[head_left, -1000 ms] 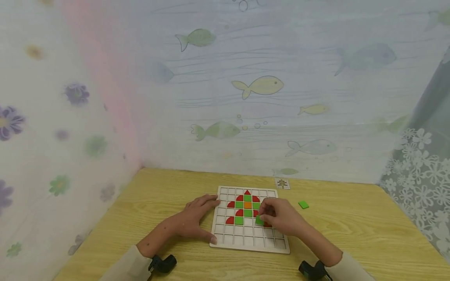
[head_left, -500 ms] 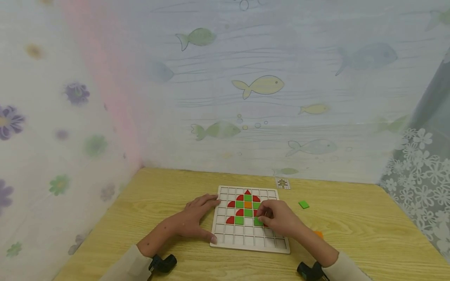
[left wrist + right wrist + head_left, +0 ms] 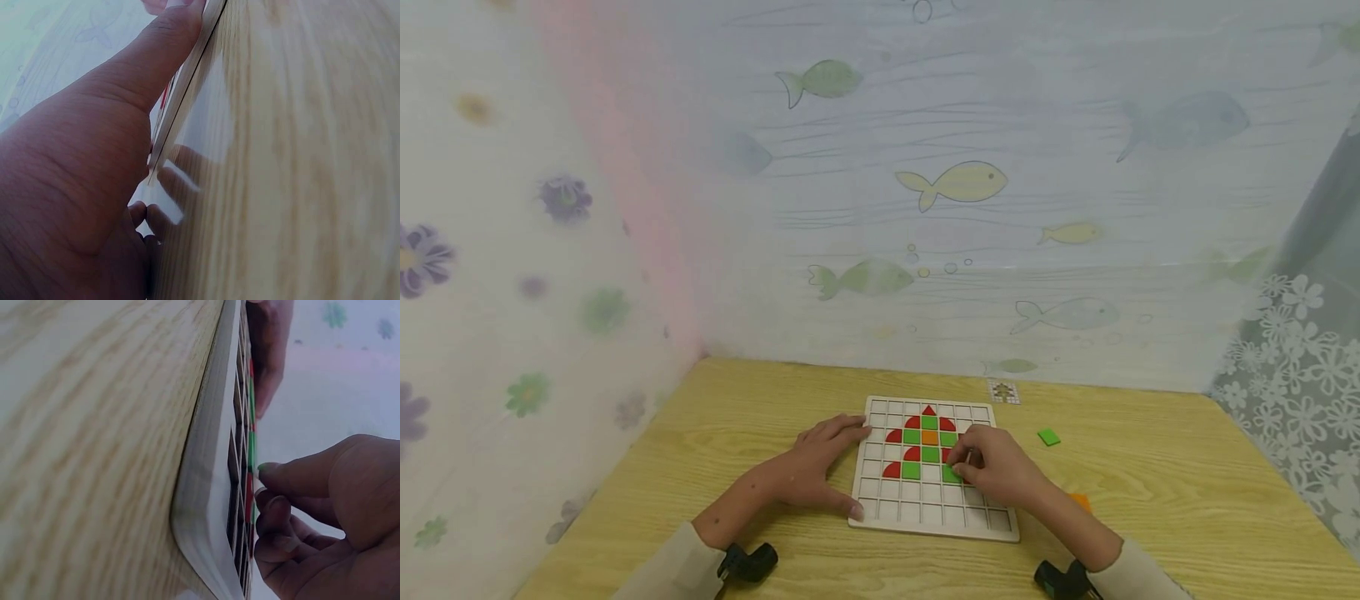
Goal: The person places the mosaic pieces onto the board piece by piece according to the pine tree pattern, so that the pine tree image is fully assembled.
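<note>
A white wooden grid board [image 3: 898,510] lies on the table, with green, red and orange tiles forming a tree-like pattern. My left hand [image 3: 808,471] rests at the board's left side, fingers spread along its edge and thumb on the near left corner. My right hand [image 3: 1000,468] is over the board's right half, its thumb and fingertips pinching a green square tile [image 3: 951,474] that sits in or on a cell. In the right wrist view the right hand [image 3: 337,512] has curled fingers close to the board face. Some tiles under the right hand are hidden.
A loose green square tile [image 3: 1048,437] lies right of the board. An orange piece [image 3: 1080,502] shows partly behind the right forearm. A small patterned card [image 3: 1003,392] lies at the table's back edge, before a fish-print curtain [image 3: 880,325].
The green tile has gone from tilted to lying flatter on the board, with the right hand shifting slightly. The orange piece has come into view by the right forearm. My left hand stays put.
</note>
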`<state>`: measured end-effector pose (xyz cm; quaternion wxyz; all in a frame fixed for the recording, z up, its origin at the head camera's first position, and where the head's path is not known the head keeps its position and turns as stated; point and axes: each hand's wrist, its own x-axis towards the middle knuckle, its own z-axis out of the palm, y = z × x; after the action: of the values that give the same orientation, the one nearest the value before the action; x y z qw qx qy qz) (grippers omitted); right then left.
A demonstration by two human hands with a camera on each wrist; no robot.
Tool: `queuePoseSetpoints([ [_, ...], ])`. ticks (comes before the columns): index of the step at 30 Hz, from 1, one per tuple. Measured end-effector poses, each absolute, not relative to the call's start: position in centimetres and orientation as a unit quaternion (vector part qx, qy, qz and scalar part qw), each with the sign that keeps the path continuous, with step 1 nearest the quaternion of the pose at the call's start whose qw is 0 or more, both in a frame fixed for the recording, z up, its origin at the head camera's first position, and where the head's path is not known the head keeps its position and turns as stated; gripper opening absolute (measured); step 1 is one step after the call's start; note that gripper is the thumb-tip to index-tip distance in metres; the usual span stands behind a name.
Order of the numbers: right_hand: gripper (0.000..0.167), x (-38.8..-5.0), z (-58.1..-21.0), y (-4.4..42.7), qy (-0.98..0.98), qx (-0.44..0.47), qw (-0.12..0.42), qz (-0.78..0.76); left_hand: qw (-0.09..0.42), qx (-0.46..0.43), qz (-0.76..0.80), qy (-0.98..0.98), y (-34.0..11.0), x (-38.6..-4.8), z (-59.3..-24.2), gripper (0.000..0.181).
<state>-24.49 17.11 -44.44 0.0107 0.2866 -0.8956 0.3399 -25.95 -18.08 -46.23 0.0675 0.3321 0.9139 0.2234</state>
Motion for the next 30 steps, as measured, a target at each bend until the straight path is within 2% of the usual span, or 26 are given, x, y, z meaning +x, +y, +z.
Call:
queuePoseSetpoints([
  [10,0.01,-24.5,-44.3,18.5,-0.897,0.247,0.004,0.366,0.075,0.326,0.223,0.915,-18.1,-25.8,-46.1,0.114],
  [23,0.014,-24.7,-44.1,21.9,-0.914,0.189,0.046,0.356,0.07,0.333,0.223,0.913,-18.0,-25.9,-46.2,0.116],
  [30,0.013,-24.2,-44.2,23.7,-0.916,0.179,0.049,0.355,0.066,0.335,0.225,0.913,-18.0,-25.9,-46.2,0.115],
])
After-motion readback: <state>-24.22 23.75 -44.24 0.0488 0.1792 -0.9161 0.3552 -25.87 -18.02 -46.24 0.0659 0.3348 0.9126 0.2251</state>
